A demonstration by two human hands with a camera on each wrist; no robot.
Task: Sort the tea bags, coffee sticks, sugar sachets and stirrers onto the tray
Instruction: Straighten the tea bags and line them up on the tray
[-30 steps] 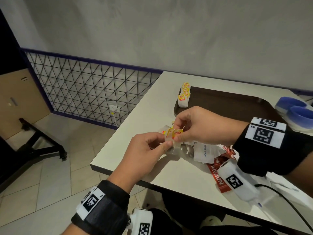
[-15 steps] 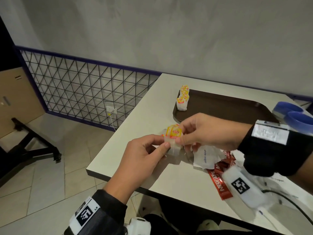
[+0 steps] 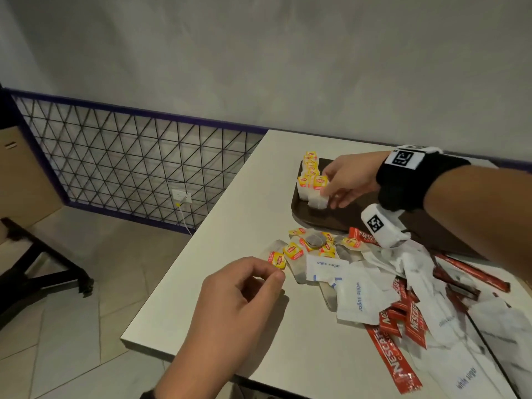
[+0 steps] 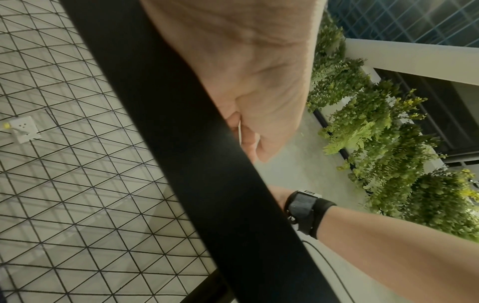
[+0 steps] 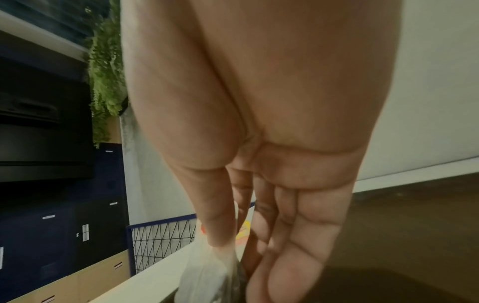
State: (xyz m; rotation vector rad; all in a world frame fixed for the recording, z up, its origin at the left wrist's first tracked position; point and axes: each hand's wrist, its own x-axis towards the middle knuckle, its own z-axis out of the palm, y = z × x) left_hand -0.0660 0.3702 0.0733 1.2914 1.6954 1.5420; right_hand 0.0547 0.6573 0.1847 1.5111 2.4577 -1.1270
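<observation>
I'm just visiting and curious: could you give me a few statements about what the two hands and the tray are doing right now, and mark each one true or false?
1. The right hand holds a tea bag at the row of tea bags on the brown tray. True.
2. The left hand rests on the tray. False: it is over the white table, by the loose pile.
3. Red coffee sticks already lie sorted on the tray. False: they lie mixed with white sugar sachets on the table.
4. Loose tea bags remain on the table. True.

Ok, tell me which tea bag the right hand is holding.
The tea bag at the near end of the row on the tray, pinched by the right hand; the others lie untouched.
</observation>
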